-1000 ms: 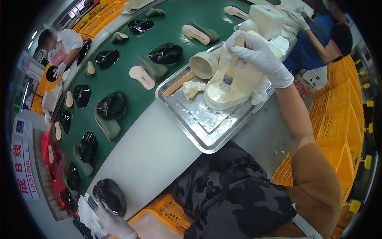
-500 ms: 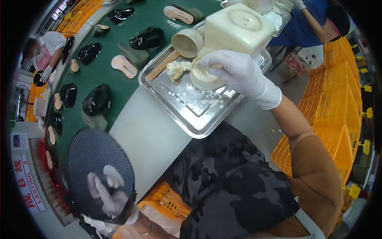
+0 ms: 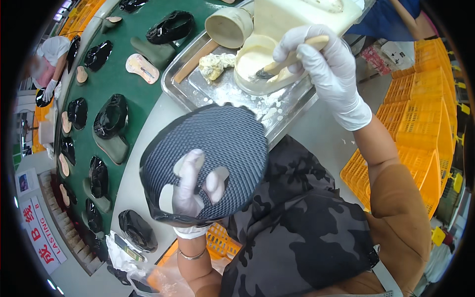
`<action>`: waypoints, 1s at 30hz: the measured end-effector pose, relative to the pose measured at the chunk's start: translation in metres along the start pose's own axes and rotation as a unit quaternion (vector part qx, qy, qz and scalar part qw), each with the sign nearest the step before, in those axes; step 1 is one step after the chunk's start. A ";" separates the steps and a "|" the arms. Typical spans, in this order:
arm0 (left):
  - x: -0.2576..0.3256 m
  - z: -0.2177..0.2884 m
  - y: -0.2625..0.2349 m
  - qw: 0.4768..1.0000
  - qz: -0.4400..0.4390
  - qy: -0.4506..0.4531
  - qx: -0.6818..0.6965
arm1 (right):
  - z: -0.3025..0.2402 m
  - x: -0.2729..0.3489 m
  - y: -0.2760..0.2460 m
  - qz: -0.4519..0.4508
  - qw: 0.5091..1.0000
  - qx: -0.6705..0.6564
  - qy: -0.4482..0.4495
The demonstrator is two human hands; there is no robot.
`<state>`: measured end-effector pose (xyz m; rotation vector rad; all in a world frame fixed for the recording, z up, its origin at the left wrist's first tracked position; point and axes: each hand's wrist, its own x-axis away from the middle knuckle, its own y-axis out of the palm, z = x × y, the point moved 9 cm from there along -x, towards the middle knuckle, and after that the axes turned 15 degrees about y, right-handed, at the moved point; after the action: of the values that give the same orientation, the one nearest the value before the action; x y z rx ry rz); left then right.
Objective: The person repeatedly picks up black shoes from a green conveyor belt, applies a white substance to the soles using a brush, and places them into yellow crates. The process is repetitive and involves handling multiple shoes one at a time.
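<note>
My left hand, in a white glove, holds a dark grey ribbed shoe upper; several fingers show through its cut-out openings. Pinched in my gloved right hand is a brush with a pale wooden handle. Its dark bristle end is over the cream-coloured cup, which holds a whitish paste. That cup stands on a metal tray spotted with white drips. Next to it lie a crumpled cream lump and a flat wooden stick.
A second cup lies tipped on the tray beside a large cream container. Black glossy shoe uppers and insoles ride on the green belt. Orange crates are stacked at right. A co-worker sits far left.
My left hand has brought the shoe upper up and right, in front of the tray. My right hand has moved up and right, and the brush now shows clearly. The whole view has shifted.
</note>
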<state>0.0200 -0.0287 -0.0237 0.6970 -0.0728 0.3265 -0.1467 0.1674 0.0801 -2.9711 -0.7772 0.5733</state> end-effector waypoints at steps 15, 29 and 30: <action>-0.011 -0.044 0.077 0.969 -0.159 -0.191 -0.007 | -0.055 -0.031 0.083 -0.166 0.967 0.028 -0.190; -0.025 -0.036 0.054 0.973 -0.156 -0.064 -0.160 | -0.056 -0.020 0.017 -0.014 0.985 0.049 -0.168; -0.025 -0.034 0.055 0.973 -0.155 -0.041 -0.167 | -0.059 -0.019 0.013 0.006 0.983 0.074 -0.168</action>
<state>-0.0227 0.0256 -0.0203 0.3791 -0.0940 -0.0183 -0.1350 0.1514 0.1398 -2.7799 -0.6956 1.1007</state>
